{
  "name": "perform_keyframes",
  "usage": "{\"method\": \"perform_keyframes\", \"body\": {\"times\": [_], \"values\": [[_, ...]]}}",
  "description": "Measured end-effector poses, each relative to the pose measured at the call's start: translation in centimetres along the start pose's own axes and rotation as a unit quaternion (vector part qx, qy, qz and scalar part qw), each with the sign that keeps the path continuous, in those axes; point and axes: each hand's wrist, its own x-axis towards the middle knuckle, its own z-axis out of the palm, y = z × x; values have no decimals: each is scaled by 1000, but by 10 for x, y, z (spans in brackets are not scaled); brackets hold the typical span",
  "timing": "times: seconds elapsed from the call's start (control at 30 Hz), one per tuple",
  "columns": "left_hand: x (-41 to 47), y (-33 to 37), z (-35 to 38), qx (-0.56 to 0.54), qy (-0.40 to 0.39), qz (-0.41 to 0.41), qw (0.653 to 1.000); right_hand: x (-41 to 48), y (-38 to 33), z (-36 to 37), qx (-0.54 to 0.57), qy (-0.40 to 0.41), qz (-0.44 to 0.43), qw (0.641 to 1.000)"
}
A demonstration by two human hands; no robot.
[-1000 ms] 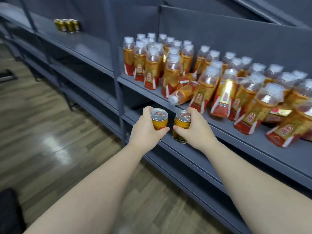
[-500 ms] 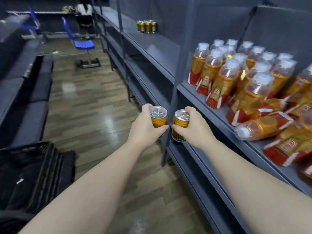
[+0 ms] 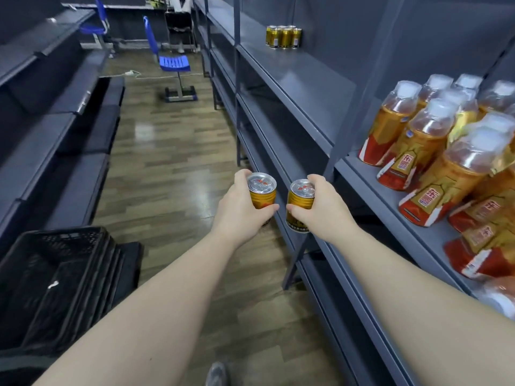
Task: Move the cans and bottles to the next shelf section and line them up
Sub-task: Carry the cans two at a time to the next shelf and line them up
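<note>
My left hand [image 3: 241, 210] grips a small gold can [image 3: 262, 190] with a silver top, held upright over the aisle. Beside it my right hand [image 3: 320, 210] grips a second gold can [image 3: 300, 203], also upright, just in front of the shelf edge. Several gold cans [image 3: 283, 37] stand grouped far back on the grey shelf section [image 3: 292, 76] ahead. To the right, several amber bottles [image 3: 423, 140] with red labels and white caps crowd the nearer shelf section, some leaning or lying down.
A grey upright post [image 3: 359, 112] divides the two shelf sections. Lower shelves run beneath. A black plastic crate [image 3: 53, 277] sits on the floor at left, dark shelving lines the left side, and a blue chair [image 3: 174, 64] stands down the wooden aisle.
The view has swung left along the aisle, so the bottles slid to the right edge and the far cans came closer. Both hands still hold their cans side by side.
</note>
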Motion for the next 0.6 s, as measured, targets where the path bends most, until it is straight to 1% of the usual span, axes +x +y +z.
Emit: {"method": "perform_keyframes", "body": {"times": [0.2, 0.37, 0.6], "values": [[78, -27, -19, -7, -10, 15, 1000, 69, -25, 27, -10, 3, 15, 1000], [143, -51, -41, -13, -22, 21, 999, 129, -52, 49, -3, 29, 29, 999], [212, -84, -72, -9, -3, 14, 1000, 201, -87, 79, -13, 22, 16, 1000]]}}
